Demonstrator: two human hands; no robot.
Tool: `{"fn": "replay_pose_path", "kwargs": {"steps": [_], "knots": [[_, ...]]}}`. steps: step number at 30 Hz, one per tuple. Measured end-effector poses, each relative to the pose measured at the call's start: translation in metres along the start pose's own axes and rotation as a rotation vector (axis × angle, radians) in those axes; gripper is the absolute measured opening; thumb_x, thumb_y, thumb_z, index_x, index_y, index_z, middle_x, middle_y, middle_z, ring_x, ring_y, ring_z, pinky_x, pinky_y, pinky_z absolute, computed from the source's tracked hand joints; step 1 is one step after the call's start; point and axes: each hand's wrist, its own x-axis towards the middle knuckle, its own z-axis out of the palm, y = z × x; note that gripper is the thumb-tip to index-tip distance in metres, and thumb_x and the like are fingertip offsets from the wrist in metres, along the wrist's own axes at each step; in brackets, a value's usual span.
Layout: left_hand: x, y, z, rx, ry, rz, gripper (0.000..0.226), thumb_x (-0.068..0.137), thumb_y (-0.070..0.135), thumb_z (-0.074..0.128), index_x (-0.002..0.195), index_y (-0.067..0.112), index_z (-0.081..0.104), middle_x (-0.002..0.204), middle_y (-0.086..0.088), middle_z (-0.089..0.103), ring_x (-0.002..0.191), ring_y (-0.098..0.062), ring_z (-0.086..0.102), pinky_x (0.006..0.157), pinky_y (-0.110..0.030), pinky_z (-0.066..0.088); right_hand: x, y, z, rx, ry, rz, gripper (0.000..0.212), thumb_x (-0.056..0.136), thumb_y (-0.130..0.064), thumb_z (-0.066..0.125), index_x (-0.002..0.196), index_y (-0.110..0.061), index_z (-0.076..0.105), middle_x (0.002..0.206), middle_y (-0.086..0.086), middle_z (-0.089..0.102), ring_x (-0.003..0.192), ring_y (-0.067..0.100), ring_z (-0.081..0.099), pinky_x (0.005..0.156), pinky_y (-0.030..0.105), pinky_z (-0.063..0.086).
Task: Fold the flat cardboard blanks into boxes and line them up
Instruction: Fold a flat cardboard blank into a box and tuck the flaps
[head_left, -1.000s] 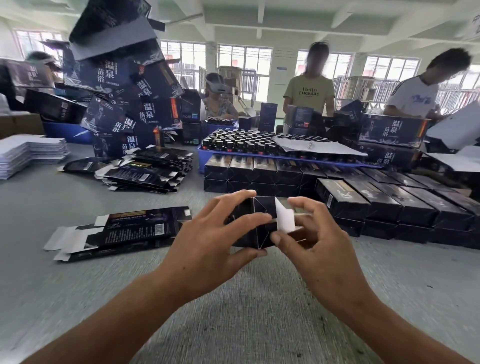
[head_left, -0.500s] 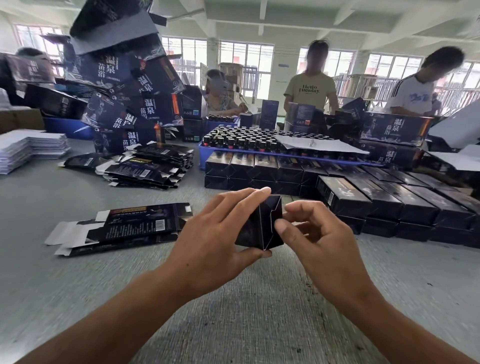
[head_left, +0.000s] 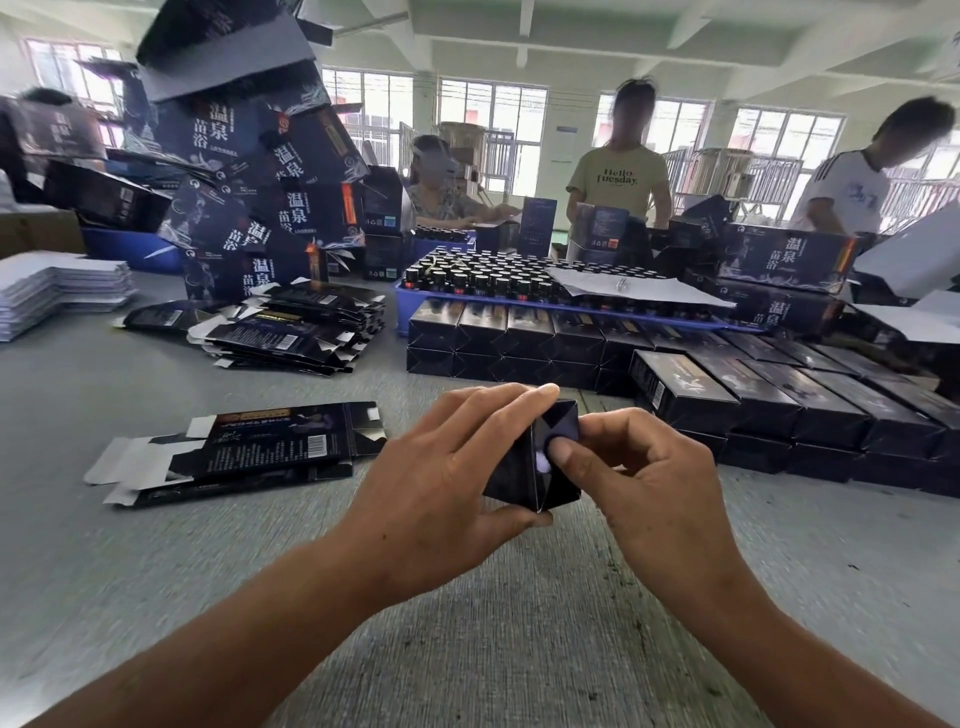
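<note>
— Fingers?
— My left hand (head_left: 441, 467) is curled round the dark box (head_left: 524, 467), fingertips on its top edge, thumb beneath. My right hand (head_left: 644, 478) presses a thumb into the end flap, other fingers bent.
— Where is it?
— Above the grey table (head_left: 467, 623). A flat blank (head_left: 260, 447) lies left; rows of folded boxes (head_left: 727, 384) lie beyond

Single view, head cam, wide-angle w/ edge bowing. Looks fwd and down over grey table (head_left: 156, 597). Near field: both forearms enter from bottom corners, hands close to lens at centre. Mid field: box rows (head_left: 779, 384), blank pile (head_left: 291, 332). Far: windows (head_left: 493, 124), ceiling. No 2nd view to overlap.
</note>
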Motion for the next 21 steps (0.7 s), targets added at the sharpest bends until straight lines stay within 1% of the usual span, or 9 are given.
{"fn": "replay_pose_path", "kwargs": {"steps": [8,11,15,17,18,21], "knots": [[0.0002,0.0018,-0.0007,-0.012,0.005,0.015,0.092,0.077,0.057,0.069,0.153,0.026,0.027,0.148,0.009,0.042,0.133,-0.015,0.045,0.098,-0.034,0.050,-0.0020,-0.0015,0.0011,-0.075,0.028,-0.029,0.008,0.085,-0.030,0.077,0.091,-0.032,0.071,0.086,-0.020,0.073,0.081,0.001,0.070,0.069,0.013,0.053],[0.0001,0.0005,-0.0007,-0.013,0.012,0.013,0.093,0.077,0.057,0.069,0.153,0.027,0.026,0.148,0.011,0.040,0.133,-0.013,0.044,0.098,-0.033,0.050,-0.0010,-0.0021,0.0005,-0.094,0.004,-0.036,0.010,0.086,-0.034,0.076,0.094,-0.033,0.071,0.088,-0.021,0.073,0.081,0.001,0.070,0.070,0.013,0.053],[0.0000,-0.0012,-0.0010,-0.017,0.016,-0.002,0.093,0.078,0.059,0.069,0.154,0.028,0.025,0.148,0.012,0.040,0.133,-0.012,0.043,0.097,-0.031,0.049,0.0017,-0.0018,-0.0023,-0.059,-0.042,-0.017,0.013,0.083,-0.036,0.075,0.095,-0.032,0.071,0.089,-0.020,0.073,0.082,0.001,0.069,0.069,0.011,0.052],[0.0002,-0.0013,-0.0012,-0.026,0.025,-0.009,0.093,0.078,0.058,0.069,0.154,0.027,0.026,0.148,0.012,0.041,0.133,-0.012,0.044,0.097,-0.030,0.048,0.0016,-0.0022,-0.0027,-0.044,-0.048,-0.012,0.022,0.080,-0.044,0.073,0.099,-0.033,0.070,0.092,-0.020,0.073,0.084,0.001,0.070,0.071,0.014,0.053],[0.0003,-0.0008,-0.0009,-0.031,0.029,-0.009,0.093,0.078,0.058,0.069,0.154,0.027,0.026,0.148,0.012,0.041,0.133,-0.012,0.043,0.097,-0.030,0.048,0.0007,-0.0022,-0.0025,-0.038,-0.062,-0.009,0.030,0.078,-0.050,0.072,0.103,-0.034,0.068,0.096,-0.021,0.072,0.087,0.001,0.070,0.071,0.015,0.054],[0.0008,0.0007,0.0021,-0.016,0.019,0.038,0.091,0.080,0.054,0.069,0.155,0.026,0.026,0.152,0.013,0.039,0.139,-0.012,0.040,0.102,-0.031,0.046,-0.0028,-0.0008,0.0005,-0.066,-0.125,0.024,0.063,0.073,-0.069,0.071,0.127,-0.042,0.054,0.109,-0.024,0.066,0.098,-0.005,0.066,0.071,0.012,0.054]]}}
